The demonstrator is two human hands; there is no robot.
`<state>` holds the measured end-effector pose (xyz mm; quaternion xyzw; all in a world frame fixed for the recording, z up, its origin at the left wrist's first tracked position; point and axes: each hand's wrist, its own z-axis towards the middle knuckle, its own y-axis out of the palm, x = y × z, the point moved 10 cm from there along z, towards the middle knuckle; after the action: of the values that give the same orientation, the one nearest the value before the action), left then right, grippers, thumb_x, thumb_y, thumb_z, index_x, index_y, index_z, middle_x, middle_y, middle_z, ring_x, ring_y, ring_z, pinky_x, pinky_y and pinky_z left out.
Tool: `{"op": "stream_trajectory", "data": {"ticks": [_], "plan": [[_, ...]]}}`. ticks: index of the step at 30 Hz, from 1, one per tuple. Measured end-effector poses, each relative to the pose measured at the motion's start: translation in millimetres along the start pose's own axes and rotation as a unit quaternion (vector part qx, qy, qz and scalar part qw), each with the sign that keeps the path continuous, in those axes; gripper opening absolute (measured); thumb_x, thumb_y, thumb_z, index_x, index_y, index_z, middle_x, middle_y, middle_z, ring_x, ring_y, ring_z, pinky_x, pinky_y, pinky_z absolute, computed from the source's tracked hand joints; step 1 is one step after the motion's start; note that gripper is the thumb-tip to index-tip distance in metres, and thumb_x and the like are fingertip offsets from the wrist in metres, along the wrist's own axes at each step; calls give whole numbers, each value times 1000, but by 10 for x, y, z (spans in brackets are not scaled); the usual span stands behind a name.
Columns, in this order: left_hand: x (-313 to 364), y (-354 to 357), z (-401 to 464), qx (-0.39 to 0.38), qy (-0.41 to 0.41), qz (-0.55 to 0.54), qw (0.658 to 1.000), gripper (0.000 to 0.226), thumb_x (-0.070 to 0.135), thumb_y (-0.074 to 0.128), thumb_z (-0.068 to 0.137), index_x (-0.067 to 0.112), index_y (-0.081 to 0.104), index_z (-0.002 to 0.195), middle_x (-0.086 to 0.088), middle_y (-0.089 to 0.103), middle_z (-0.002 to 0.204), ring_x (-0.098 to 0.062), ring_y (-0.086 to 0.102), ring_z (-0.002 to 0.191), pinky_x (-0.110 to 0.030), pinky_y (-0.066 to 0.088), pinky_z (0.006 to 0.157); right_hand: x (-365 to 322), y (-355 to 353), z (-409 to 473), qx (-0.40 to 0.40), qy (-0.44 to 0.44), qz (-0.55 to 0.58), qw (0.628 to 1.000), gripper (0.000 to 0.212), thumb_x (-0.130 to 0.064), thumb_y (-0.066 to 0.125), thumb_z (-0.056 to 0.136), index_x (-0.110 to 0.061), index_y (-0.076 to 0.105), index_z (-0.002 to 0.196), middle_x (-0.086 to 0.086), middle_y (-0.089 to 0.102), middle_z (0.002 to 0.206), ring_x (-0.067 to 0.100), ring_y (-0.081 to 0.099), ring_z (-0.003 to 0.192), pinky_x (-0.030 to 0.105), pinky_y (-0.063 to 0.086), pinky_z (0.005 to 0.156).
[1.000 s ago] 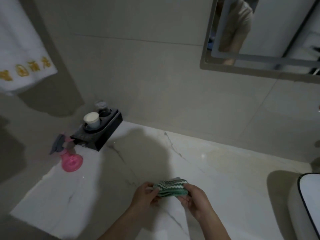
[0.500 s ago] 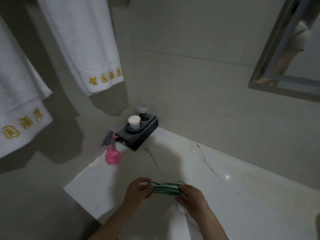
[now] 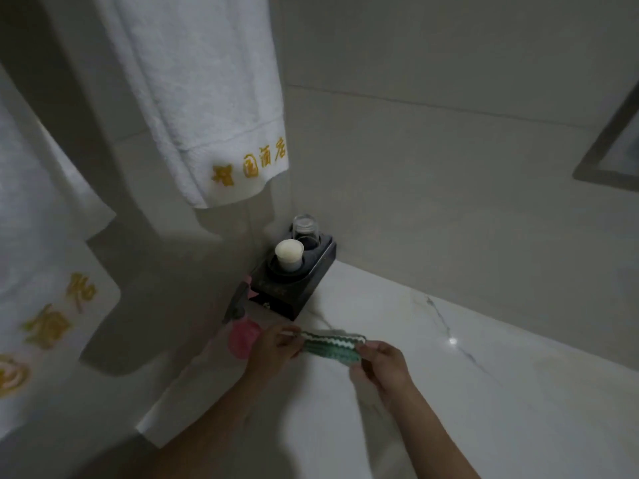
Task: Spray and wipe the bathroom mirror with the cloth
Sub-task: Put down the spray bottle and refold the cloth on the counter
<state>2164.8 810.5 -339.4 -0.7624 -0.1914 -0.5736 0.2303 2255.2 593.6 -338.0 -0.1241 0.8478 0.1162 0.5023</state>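
A green and white striped cloth, folded, is held over the marble counter. My left hand pinches its left end and my right hand pinches its right end. A pink spray bottle with a grey trigger stands at the counter's left corner, just left of my left hand and partly hidden behind it. Only the lower left corner of the mirror shows at the right edge of the view.
A black holder with a white cup and an upturned glass sits in the counter's back corner. Two white towels with gold embroidery hang on the left wall, one above the holder, one nearer.
The view has swung left, so the mirror has slid to the right edge and the towels fill the left. Both hands have carried the cloth toward the spray bottle.
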Motion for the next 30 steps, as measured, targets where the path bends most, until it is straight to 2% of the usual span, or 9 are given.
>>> {"op": "stream_trajectory", "data": {"ticks": [2,5,8,10,13,16,23,26,30], "plan": [[20,-18,163,7,16,4,1000,18,-1,64,83,17,62,84,8,69,55,-6,63,51,-19,52,55,-42,48,112,24,-34,-26,999,39,2,62,86,-10,44,54,0,36,41,13,32,40,22,29,45],[-127,-23,214,20,6,-12,1000,23,-4,62,83,19,59,81,6,65,56,-1,59,45,-16,49,48,162,52,214,68,-19,-28,997,25,0,66,84,-6,53,64,5,43,50,17,41,50,31,38,56],[-446,-63,89,27,-11,-16,999,22,-5,65,80,16,58,80,2,61,49,-5,54,42,-25,46,49,549,28,226,95,13,-74,993,42,-1,69,81,-10,55,43,2,48,41,18,44,49,35,38,60],[-648,-96,-16,29,-21,-23,999,15,8,68,70,15,59,79,3,61,46,-13,55,48,-30,45,58,802,12,172,109,33,-119,986,49,-6,72,79,-9,55,34,0,49,38,19,47,48,36,39,60],[-849,-137,-128,31,-44,-14,998,16,18,64,61,14,60,77,4,64,50,-24,60,61,-36,50,66,1072,-17,61,131,66,-151,978,35,-13,77,75,-11,60,45,0,57,41,22,56,51,38,49,63],[-905,-175,-201,38,-39,2,999,16,17,63,60,13,60,74,1,62,48,-25,59,59,-35,48,64,1144,-13,-43,150,66,-169,972,23,-15,80,70,-13,61,57,5,66,51,30,67,62,46,56,70],[-986,-210,-245,27,-11,93,995,18,29,68,52,22,61,68,3,61,47,-13,56,49,-25,45,55,1015,-53,-226,169,35,-278,945,17,-23,74,78,-11,63,75,5,66,73,19,58,72,25,32,61],[-899,-188,-289,15,19,156,987,10,20,65,59,25,58,66,8,60,44,-6,55,46,-24,47,54,1044,-40,-263,159,28,-302,939,16,-21,75,76,-12,63,68,2,63,65,16,56,66,25,33,57],[-837,-195,-295,8,34,208,978,29,7,70,68,30,53,63,9,57,41,3,54,43,-18,43,51,1029,10,-284,143,24,-335,931,19,-19,73,76,-14,61,62,-4,57,55,14,55,62,12,32,45]]}}
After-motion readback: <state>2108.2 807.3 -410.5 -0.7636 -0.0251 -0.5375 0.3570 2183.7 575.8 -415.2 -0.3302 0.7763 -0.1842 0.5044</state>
